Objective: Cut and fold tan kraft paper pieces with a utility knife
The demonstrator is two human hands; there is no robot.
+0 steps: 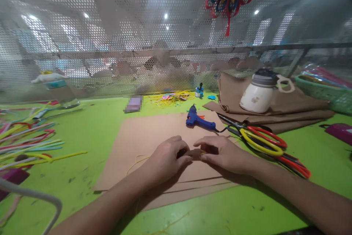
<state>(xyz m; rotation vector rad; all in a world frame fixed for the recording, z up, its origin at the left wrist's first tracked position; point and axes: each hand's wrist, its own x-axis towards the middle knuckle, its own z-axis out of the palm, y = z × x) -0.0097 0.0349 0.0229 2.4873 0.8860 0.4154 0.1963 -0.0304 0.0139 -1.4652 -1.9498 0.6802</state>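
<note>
Between my two hands is a small brown piece [195, 154], perhaps folded or rolled; its kind is not clear. My left hand [169, 154] pinches its left end between thumb and curled fingers. At its right end, my right hand [221, 152] has thumb and fingers closed in around it, with a bit of yellow string at the fingertips. More yellow string [137, 161] trails out left of my left hand. Both hands are over a stack of brown paper sheets [132, 132]. A blue glue gun [199, 119] lies just beyond them on the paper.
Scissors with yellow and red handles [264, 142] lie to the right. A white jug [257, 95] stands on folded brown cloth [231, 92]. Colourful pipe cleaners [35, 143] spread at left, near a clear bottle [62, 94]. Yellow string [176, 97] and a small blue bottle [199, 91] sit behind.
</note>
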